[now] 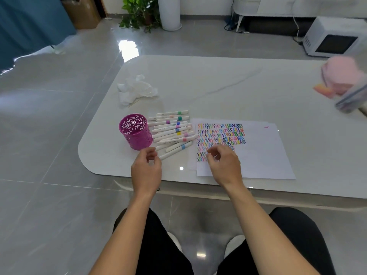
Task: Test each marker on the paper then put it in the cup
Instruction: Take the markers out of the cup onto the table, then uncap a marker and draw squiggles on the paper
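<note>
Both grips loosely curled, holding nothing, over the near edge of the glossy white desk [218,86]. Left grip [146,169] sits just in front of the pink cut-out cup [136,132], with the marker pile [171,129] beyond it to the right; right grip [223,165] is over the squiggle-covered paper [258,151]. Crumpled tissue [135,90] well beyond the left grip; past the desk, grey tiled floor [49,116], potted plant [139,12], white microwave [333,39].

One wide-angle view is taken from the person's head, directed forward and down. The table [218,86] is seen near, from centre to 3 o'clock, the left hand [146,171] and right hand [224,167] just below centre, the floor [49,116] at 9 o'clock.
</note>
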{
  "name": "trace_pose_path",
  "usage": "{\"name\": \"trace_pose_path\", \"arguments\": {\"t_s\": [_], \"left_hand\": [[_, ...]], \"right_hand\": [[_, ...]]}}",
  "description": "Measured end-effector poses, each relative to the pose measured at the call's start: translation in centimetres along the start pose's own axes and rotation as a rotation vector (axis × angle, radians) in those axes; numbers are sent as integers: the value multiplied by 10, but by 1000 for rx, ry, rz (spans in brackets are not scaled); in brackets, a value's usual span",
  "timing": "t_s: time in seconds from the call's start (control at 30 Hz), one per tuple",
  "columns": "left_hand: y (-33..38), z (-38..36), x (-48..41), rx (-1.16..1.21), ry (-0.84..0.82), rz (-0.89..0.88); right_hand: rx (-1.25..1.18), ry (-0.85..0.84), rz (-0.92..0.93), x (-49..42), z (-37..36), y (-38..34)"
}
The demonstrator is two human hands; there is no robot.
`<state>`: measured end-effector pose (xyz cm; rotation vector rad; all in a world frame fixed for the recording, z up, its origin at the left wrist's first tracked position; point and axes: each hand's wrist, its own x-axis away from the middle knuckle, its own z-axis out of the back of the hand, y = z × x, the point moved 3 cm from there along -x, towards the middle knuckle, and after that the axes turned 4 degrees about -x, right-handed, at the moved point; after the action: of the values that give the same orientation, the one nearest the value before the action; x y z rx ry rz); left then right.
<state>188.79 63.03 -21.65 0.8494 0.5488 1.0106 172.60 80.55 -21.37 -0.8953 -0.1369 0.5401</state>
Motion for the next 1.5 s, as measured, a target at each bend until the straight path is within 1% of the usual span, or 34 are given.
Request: {"name": "trace_pose_path", "arguments": {"t_s": [0.13,0.33,0.53,0.7,0.93,1.1,1.27,1.43,1.5], "left_hand": [[12,-19,16,-27,-138,-88],[30,-36,40,-113,-221,-166],[48,-43,42,-203,-211,-180],[61,-48,17,-278,-208,-192],[73,-64,-28,-393,-211,-293],[75,-73,-41,-559,-197,-365],[72,-78,-49,-619,-140,-369],[75,-87,-51,-642,-123,-318],[77,-89,-52,-637,-112,-335]], "right_hand": [[29,-16,-19,21,16,10],[64,-62,-29,36,46,26],[52,-70,-22,31,63,42],[41,-84,32,5,63,36],[65,-113,92,-33,48,19],[155,-187,100,-54,44,14],[225,-242,108,-62,40,12],[250,-253,123,-63,44,17],[253,-263,128,-61,45,19]]}}
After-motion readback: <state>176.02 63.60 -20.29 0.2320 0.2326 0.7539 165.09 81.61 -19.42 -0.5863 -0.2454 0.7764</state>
